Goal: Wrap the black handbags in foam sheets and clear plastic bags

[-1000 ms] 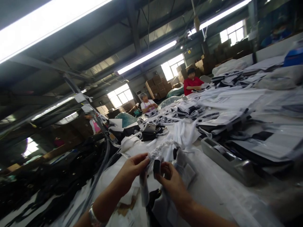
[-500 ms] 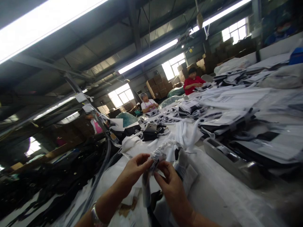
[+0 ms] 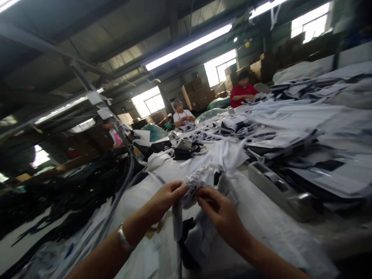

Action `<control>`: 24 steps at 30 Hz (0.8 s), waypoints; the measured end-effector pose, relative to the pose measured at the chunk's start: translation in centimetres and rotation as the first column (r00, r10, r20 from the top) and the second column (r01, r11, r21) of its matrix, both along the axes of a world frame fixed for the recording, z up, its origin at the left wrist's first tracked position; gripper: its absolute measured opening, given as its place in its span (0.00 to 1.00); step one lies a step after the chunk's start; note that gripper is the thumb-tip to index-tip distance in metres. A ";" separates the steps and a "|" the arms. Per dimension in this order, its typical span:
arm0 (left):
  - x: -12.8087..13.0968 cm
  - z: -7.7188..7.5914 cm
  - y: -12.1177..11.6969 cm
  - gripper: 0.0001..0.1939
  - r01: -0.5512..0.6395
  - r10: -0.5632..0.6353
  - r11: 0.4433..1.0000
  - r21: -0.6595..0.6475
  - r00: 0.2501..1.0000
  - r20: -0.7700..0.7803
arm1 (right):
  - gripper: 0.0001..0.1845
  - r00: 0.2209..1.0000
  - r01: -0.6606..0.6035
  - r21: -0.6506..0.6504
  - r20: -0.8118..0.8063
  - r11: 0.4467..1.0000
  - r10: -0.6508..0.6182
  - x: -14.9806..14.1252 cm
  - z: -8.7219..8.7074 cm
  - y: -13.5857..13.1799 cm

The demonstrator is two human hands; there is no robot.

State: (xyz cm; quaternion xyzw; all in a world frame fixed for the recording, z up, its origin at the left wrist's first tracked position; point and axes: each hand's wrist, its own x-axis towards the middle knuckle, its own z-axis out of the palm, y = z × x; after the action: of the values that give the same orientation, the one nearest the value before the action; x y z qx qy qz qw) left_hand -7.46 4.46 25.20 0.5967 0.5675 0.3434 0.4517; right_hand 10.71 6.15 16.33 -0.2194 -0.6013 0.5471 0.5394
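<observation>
The left hand and right hand pinched a crinkly wrapped strap above the table, toward its near edge. Fingertip handling seemed underway; any further move called for steady pinches.

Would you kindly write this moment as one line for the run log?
left hand: pinching white wrap | right hand: pinching same wrap | tape dispenser: right of hands | black bag: beyond hands

Factory workshop w/ metal-beamed ceiling, fluorescent tube lights, stacked cardboard boxes by the far windows, long worktable that was heaped w/ wrapped pcs, a few seated workers in aprons or red top
</observation>
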 end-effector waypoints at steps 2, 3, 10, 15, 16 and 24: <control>0.6 -0.2 -0.2 0.21 -0.011 0.011 1.000 0.012 0.999 0.041 | 0.13 0.995 0.018 0.000 0.094 1.000 -0.018 0.9 -1.7 -0.6; 0.9 -0.2 -0.2 0.21 -0.017 0.016 1.000 0.023 0.998 0.061 | 0.14 0.988 0.009 0.006 0.155 1.000 -0.010 1.2 -2.8 -1.0; 2.7 0.9 -0.2 0.22 0.020 -0.031 0.998 0.058 0.981 0.194 | 0.20 0.810 -0.076 0.008 0.584 0.997 0.057 3.2 -10.4 -0.5; 2.4 -0.3 -1.6 0.23 0.092 -0.086 0.996 -0.005 0.955 0.283 | 0.29 0.831 0.140 -0.258 0.555 0.956 0.028 4.9 -13.3 2.5; 2.1 -0.6 -1.8 0.22 0.090 -0.086 0.996 0.000 0.952 0.295 | 0.30 0.864 0.161 -0.319 0.503 0.934 0.023 5.0 -13.7 2.5; -0.4 0.0 -3.5 0.19 -0.102 0.069 0.992 0.067 0.921 0.383 | 0.45 0.943 0.047 -0.430 0.316 0.902 0.102 0.3 -14.0 0.3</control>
State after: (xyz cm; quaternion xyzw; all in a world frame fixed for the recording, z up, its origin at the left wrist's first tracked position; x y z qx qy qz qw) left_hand -7.86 1.01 25.18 0.5123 0.4797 0.4958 0.5114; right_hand 11.03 6.40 2.36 -0.4135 -0.5501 0.6295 0.3607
